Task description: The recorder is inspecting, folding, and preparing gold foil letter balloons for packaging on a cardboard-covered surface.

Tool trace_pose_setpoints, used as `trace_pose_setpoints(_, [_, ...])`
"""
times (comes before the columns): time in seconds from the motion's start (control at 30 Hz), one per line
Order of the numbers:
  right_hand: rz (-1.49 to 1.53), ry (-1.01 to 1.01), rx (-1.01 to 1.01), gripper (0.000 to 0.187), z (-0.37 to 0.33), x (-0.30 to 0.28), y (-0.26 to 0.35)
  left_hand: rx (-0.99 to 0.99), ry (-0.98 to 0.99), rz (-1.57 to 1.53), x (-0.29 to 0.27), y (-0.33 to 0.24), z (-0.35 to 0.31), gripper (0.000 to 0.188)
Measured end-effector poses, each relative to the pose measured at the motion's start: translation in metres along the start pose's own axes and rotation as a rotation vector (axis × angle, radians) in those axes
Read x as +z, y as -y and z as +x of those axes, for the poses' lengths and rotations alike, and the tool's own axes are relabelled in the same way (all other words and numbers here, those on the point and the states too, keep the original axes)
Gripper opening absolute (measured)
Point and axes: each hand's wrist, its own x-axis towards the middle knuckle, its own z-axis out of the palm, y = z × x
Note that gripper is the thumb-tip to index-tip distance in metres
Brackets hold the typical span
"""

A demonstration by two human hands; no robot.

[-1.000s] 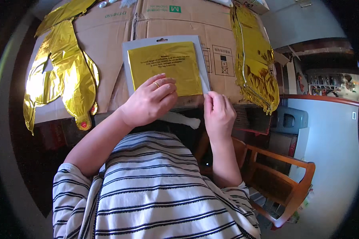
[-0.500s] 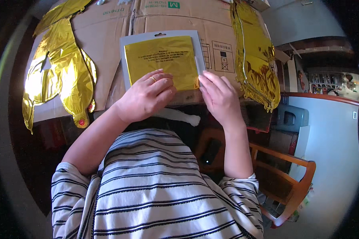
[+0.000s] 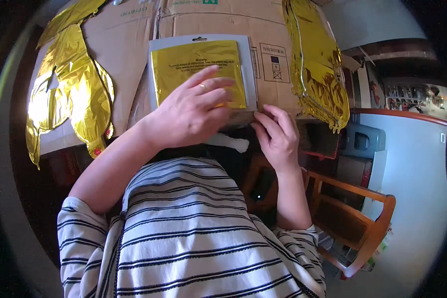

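Note:
A flat package [image 3: 198, 47] lies on the cardboard: a grey hang-hole card with a folded gold foil sheet [image 3: 174, 82], printed with dark text, on its front. Across the lower middle of the foil reaches my left hand [image 3: 196, 111], open, its fingers apart and partly covering the print. Whether its fingertips touch the foil I cannot tell. At the lower right corner of the package, my right hand [image 3: 278, 136] is closed in a pinch, thumb and forefinger together on that corner.
Gold foil balloons, deflated, hang over the left [image 3: 74, 94] and right [image 3: 318, 69] sides of the cardboard surface [image 3: 203, 25]. A wooden chair [image 3: 352, 213] stands at lower right, with a blue-grey plastic stool [image 3: 362, 141] beyond it. Below the cardboard's front edge a pale rounded object [image 3: 233, 144] shows.
My left hand has moved up and right over the foil, its fingers spreading. My right hand has slid down from the foil's lower right corner to the card's corner.

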Motion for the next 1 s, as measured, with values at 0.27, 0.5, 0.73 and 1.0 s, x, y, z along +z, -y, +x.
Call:
trace_pose_setpoints(0.27, [0.053,0.028,-0.023,0.025,0.004,-0.001,-0.007,0.078,0.134,-0.055,0.021,0.032,0.009,0.034])
trace_pose_setpoints(0.5, [0.246,0.146,0.076,0.029,0.017,-0.012,-0.011,0.009,0.123,-0.191,0.025,0.034,0.007,0.033])
trace_pose_setpoints(0.73, [0.13,0.188,0.032,0.03,0.013,-0.012,-0.01,-0.015,0.07,-0.281,0.029,0.021,0.005,0.027])
trace_pose_setpoints(1.0, [0.098,0.099,-0.088,0.025,0.015,-0.007,-0.012,-0.01,0.036,-0.305,0.032,0.019,0.003,0.023])
